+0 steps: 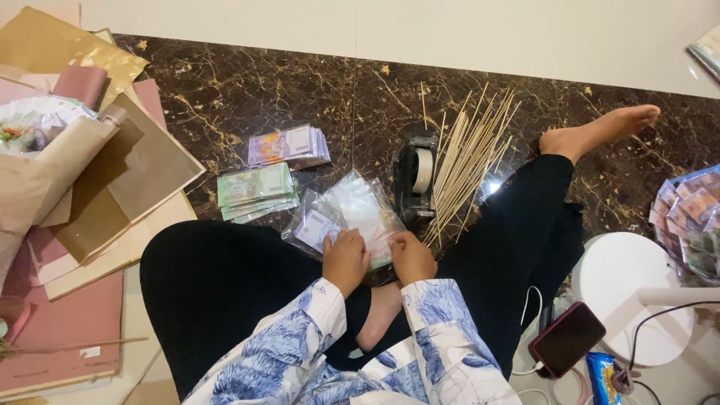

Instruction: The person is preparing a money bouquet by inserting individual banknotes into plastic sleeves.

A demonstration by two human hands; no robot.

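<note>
We see both hands working at a pile of clear plastic sleeves (352, 206) that lies on the dark marble floor (285, 90), just in front of the person's crossed legs. The left hand (346, 259) is curled over the near edge of the pile, its fingertips pinching a sleeve that holds a pale banknote (316, 227). The right hand (412, 257) grips the same pile's near right corner; its fingertips are tucked under the plastic, so we cannot make out exactly which sleeve it holds.

Left of the sleeves lies a green stack of banknotes (256, 191), and beyond that stack a purple stack of banknotes (289, 145). Just right of the sleeves stands a black tape dispenser (417, 176), and a fan of bamboo skewers (469, 157) is spread to the right of it, overlapping the person's right knee.

Far left of the sleeves, sheets of brown and pink wrapping paper (112, 180) are heaped, partly cut off by the frame. Far right of them, more banknotes (690, 217) show only in part at the edge. Near the right knee a phone (567, 339) rests beside a white round lamp base (626, 289), with cables trailing out of view.
</note>
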